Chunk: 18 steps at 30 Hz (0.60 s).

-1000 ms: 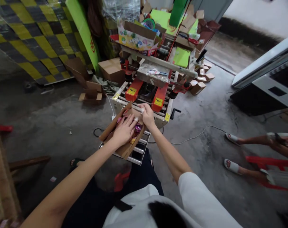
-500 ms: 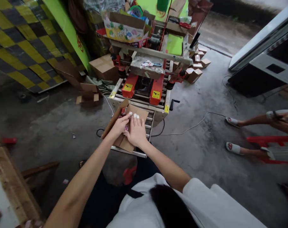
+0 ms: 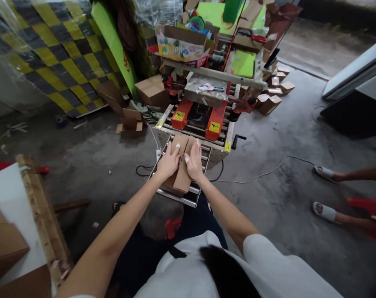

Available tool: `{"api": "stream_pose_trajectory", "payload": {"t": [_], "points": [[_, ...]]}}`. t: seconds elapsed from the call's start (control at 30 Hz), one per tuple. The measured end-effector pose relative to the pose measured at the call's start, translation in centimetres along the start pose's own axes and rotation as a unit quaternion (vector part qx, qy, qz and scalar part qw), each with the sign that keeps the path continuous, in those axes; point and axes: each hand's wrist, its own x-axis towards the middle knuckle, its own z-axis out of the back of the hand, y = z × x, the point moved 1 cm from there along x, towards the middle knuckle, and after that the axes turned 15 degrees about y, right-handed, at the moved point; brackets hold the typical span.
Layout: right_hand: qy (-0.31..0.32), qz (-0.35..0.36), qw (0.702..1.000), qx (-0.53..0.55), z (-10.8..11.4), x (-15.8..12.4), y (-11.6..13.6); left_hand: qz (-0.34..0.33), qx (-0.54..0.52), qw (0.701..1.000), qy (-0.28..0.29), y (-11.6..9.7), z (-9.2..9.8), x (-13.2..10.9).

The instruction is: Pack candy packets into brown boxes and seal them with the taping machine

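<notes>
A small brown cardboard box (image 3: 182,179) lies on the short roller conveyor (image 3: 192,199) in front of me. Its two long top flaps are folded inward, with a dark slit between them; the contents are hidden. On the left flap rests my left hand (image 3: 168,162), fingers stretched out and apart. My right hand (image 3: 194,162) presses on the right flap, its fingers extended and its thumb apart near the slit. White coverings sit on several of my fingertips. Just beyond the box stands a carton sealing machine (image 3: 203,109) with two orange-red side guides.
A black crank (image 3: 238,141) sticks out at the machine's right. A printed carton (image 3: 181,45) stands on top. Cardboard boxes (image 3: 150,89) lie behind left. A cable (image 3: 268,171) crosses the floor toward a person's slippered feet (image 3: 326,211). A wood-edged table (image 3: 40,207) is at left.
The box's flaps were open, with pinkish contents showing; now both long flaps are folded over. My hands have moved from inside the box onto the flaps. The view has swung left.
</notes>
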Motion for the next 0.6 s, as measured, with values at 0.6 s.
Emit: {"api": "stream_pose_trajectory", "payload": {"t": [0.6], "points": [[0.069, 0.265, 0.957, 0.093, 6.1, 14.2, -4.3, 0.094, -0.289, 0.936, -0.176, -5.3, 0.1, -23.8]]}}
